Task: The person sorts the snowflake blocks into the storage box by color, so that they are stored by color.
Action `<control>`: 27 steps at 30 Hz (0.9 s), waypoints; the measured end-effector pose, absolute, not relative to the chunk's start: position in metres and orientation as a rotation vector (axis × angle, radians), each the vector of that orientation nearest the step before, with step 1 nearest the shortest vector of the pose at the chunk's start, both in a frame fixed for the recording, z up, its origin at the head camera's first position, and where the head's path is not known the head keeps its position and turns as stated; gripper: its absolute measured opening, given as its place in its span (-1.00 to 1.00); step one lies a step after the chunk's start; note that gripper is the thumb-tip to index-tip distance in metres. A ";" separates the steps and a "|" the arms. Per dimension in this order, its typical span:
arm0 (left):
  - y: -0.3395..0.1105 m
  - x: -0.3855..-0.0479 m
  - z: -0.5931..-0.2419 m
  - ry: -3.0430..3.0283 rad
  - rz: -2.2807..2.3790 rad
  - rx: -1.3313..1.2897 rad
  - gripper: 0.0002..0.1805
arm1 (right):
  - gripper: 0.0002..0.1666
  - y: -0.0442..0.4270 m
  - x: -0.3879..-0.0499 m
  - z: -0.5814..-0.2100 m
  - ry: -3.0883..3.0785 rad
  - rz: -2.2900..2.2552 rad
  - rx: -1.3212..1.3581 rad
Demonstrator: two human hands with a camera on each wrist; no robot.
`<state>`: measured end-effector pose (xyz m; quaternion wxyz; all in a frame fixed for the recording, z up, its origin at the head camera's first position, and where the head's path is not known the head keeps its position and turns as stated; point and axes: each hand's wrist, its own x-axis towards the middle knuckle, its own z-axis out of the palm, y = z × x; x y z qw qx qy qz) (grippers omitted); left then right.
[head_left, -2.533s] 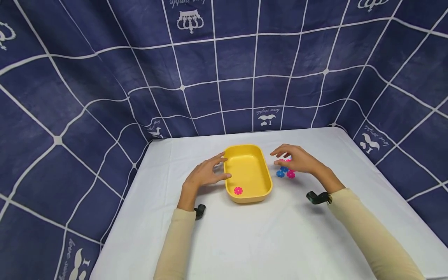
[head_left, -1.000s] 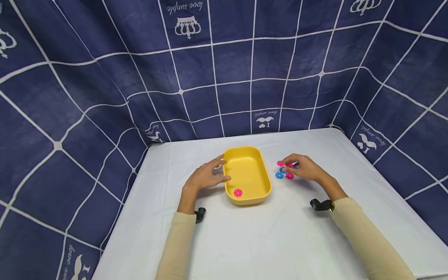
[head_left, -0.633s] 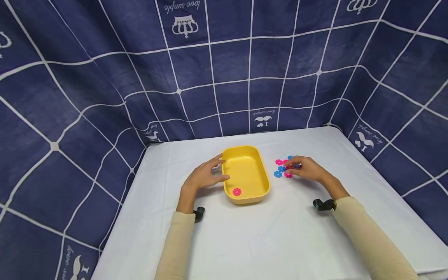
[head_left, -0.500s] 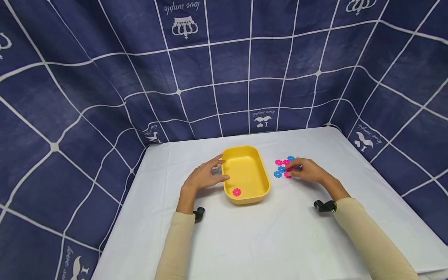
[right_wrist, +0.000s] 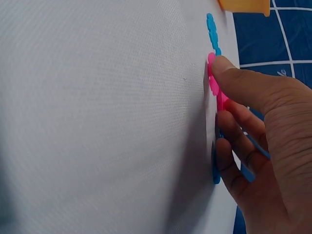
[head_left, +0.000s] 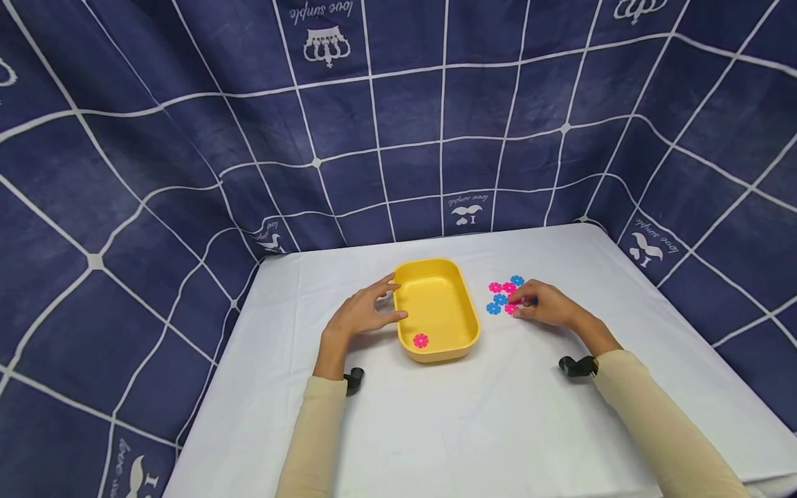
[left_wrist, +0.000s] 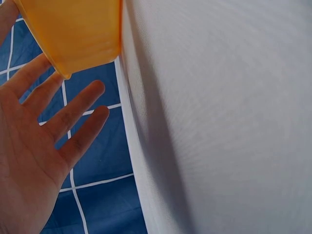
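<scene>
My left hand (head_left: 364,310) rests at the left rim of a yellow tray (head_left: 471,332), fingers spread and fairly straight; the left wrist view shows them against the tray's edge. One pink snowflake disc (head_left: 420,340) lies in the tray's near left corner. To the right of the tray, my right hand (head_left: 548,303) bends over a cluster of pink and blue snowflake discs. Its thumb and index finger pinch at a pink disc (right_wrist: 213,80) low over the cloth. Blue discs (head_left: 493,308) lie beside it, partly overlapping others. Some discs are hidden under the fingers.
A white cloth (head_left: 398,429) covers the table. Blue curtains with white grid lines (head_left: 411,117) rise behind and on both sides. Dark wrist cameras (head_left: 578,366) sit by each sleeve cuff.
The right hand has come down from above the discs onto them, its fingers closing in, then shifted slightly toward the near side. More discs show now. The left hand keeps its place.
</scene>
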<state>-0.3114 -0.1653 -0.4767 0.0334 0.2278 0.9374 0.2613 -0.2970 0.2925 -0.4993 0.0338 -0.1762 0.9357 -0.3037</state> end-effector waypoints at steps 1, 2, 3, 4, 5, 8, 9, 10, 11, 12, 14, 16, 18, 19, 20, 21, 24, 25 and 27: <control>-0.165 -0.312 -0.476 2.883 0.807 0.706 -0.06 | -0.69 0.292 -0.297 -0.500 2.879 -0.931 -0.529; -0.165 -0.312 -0.476 2.883 0.808 0.708 -0.05 | -0.69 0.292 -0.298 -0.500 2.879 -0.926 -0.524; -0.166 -0.312 -0.476 2.882 0.810 0.711 -0.06 | -0.68 0.292 -0.299 -0.501 2.879 -0.922 -0.517; -0.166 -0.313 -0.476 2.881 0.813 0.714 -0.06 | -0.68 0.291 -0.299 -0.501 2.878 -0.917 -0.511; -0.166 -0.313 -0.476 2.878 0.819 0.719 -0.06 | -0.68 0.291 -0.299 -0.502 2.877 -0.914 -0.503; -0.166 -0.314 -0.477 2.875 0.824 0.726 -0.05 | -0.67 0.290 -0.299 -0.503 2.879 -0.907 -0.485; -0.166 -0.314 -0.478 2.873 0.828 0.729 -0.05 | -0.67 0.290 -0.299 -0.503 2.880 -0.907 -0.480; -0.166 -0.314 -0.478 2.872 0.832 0.732 -0.05 | -0.67 0.290 -0.298 -0.503 2.882 -0.904 -0.475; -0.166 -0.314 -0.478 2.870 0.834 0.734 -0.04 | -0.67 0.289 -0.298 -0.503 2.883 -0.904 -0.471; -0.166 -0.314 -0.479 2.869 0.837 0.734 -0.04 | -0.67 0.289 -0.297 -0.504 2.883 -0.903 -0.467; -0.167 -0.314 -0.479 2.868 0.839 0.731 -0.04 | -0.67 0.288 -0.297 -0.504 2.882 -0.905 -0.462; -0.167 -0.313 -0.479 2.866 0.840 0.728 -0.04 | -0.67 0.287 -0.297 -0.505 2.882 -0.904 -0.461; -0.168 -0.313 -0.478 2.867 0.840 0.724 -0.06 | -0.66 0.286 -0.296 -0.505 2.882 -0.902 -0.466; -0.168 -0.313 -0.478 2.868 0.839 0.721 -0.07 | -0.66 0.286 -0.296 -0.505 2.881 -0.901 -0.466; -0.168 -0.312 -0.478 2.869 0.838 0.720 -0.07 | -0.65 0.286 -0.295 -0.504 2.880 -0.900 -0.475; -0.167 -0.312 -0.478 2.871 0.838 0.718 -0.08 | -0.65 0.286 -0.295 -0.504 2.881 -0.899 -0.477; -0.167 -0.312 -0.478 2.875 0.836 0.713 -0.08 | -0.64 0.287 -0.294 -0.503 2.888 -0.884 -0.482; -0.167 -0.312 -0.478 2.876 0.833 0.712 -0.08 | -0.65 0.287 -0.294 -0.502 2.892 -0.876 -0.480; -0.166 -0.313 -0.478 2.878 0.832 0.715 -0.07 | -0.66 0.287 -0.294 -0.502 2.902 -0.861 -0.470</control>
